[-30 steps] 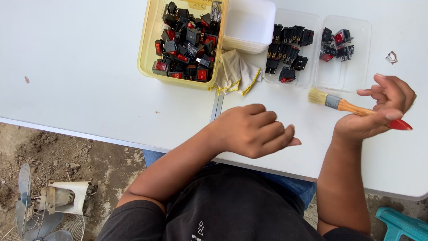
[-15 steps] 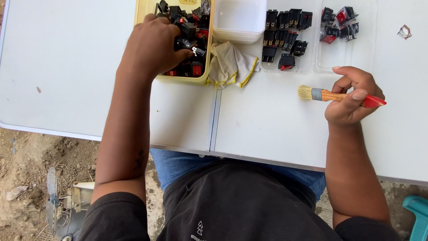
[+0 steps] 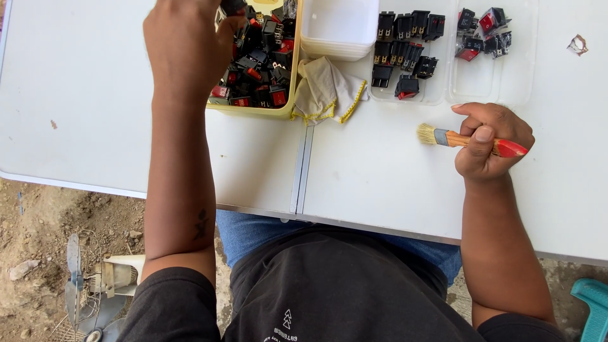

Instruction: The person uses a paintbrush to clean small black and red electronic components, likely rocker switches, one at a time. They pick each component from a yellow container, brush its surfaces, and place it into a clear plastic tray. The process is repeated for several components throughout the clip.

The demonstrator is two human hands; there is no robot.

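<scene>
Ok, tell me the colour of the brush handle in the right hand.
The brush handle is orange wood with a red end, clearest in the head view.

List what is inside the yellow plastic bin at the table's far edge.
The yellow plastic bin holds a heap of black and red rocker switches. The left hand covers its left part, hiding what lies beneath.

Your small paintbrush [image 3: 470,139] has pale bristles, a metal ferrule and an orange wooden handle with a red end. It lies level above the tabletop [image 3: 380,183], bristles pointing toward the centre seam, toward the right side. The yellow bin [image 3: 253,109] at the far edge is heaped with black rocker switches [image 3: 266,60], many with red buttons, jumbled at every angle.
</scene>
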